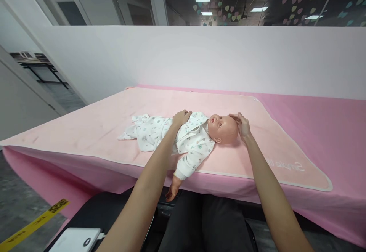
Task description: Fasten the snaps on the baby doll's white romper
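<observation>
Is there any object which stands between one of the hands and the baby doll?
Nothing visible is in the way. The left hand lies on the baby doll, with only its patterned clothing under it; the right hand is at the top of its head, with no object seen between.

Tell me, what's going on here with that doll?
A person has both hands on a baby doll that lies on its back on a pale pink mat. The left hand rests on its middle, over the patterned white outfit, while the right hand is at the top of its bare head, fingers spread lightly against it. One of the doll's arms hangs past the mat's near edge.
</observation>
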Available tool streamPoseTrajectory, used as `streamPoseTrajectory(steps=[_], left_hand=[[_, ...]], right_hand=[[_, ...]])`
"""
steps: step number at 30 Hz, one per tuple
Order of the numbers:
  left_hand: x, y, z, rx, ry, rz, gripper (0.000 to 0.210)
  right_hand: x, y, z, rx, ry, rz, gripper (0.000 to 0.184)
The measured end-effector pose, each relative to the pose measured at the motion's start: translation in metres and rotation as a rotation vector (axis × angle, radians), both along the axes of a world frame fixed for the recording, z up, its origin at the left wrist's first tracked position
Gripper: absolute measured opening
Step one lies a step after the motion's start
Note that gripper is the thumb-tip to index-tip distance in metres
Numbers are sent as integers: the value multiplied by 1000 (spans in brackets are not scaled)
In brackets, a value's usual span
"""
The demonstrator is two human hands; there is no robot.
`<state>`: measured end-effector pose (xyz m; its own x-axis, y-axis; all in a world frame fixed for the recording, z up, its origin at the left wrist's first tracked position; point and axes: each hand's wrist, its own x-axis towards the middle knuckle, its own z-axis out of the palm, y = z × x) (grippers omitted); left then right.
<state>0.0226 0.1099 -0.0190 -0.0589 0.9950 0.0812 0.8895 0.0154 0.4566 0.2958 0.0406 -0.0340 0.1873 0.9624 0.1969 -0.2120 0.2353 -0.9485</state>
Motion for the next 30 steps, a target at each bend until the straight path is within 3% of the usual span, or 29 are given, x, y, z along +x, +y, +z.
streamPoseTrajectory(steps=[3,8,11,14,18,20,22,25,27,30], left_hand=[[-1,3,-1,-26,9,-38,48],[-2,6,-1,-28,-35,-94,41],[-3,5,-3,7,-86,-108,41],[-4,1,-3,97,-353,-157,41],[3,-18,7,160,-816,-394,53],[10,-31,15,93,-790,-502,53],[18,-43,22,19,-608,-591,45],[27,-51,26,34,-385,-622,36],[30,-50,24,53,-375,-586,27],[29,-45,18,34,-559,-499,21]], right_hand=[[1,1,0,3,31,-23,46],[-4,-3,-1,-16,-79,94,45],[-3,-2,-1,-12,-80,54,47],[-4,-2,-1,-7,-73,27,47],[-8,-7,3,-30,-89,90,43],[-11,-9,5,-41,-76,80,40],[-12,-11,7,-46,-71,63,38],[-14,-12,10,-50,-95,54,38],[-12,-11,9,-40,-131,40,38],[-8,-11,9,39,-231,-44,35]])
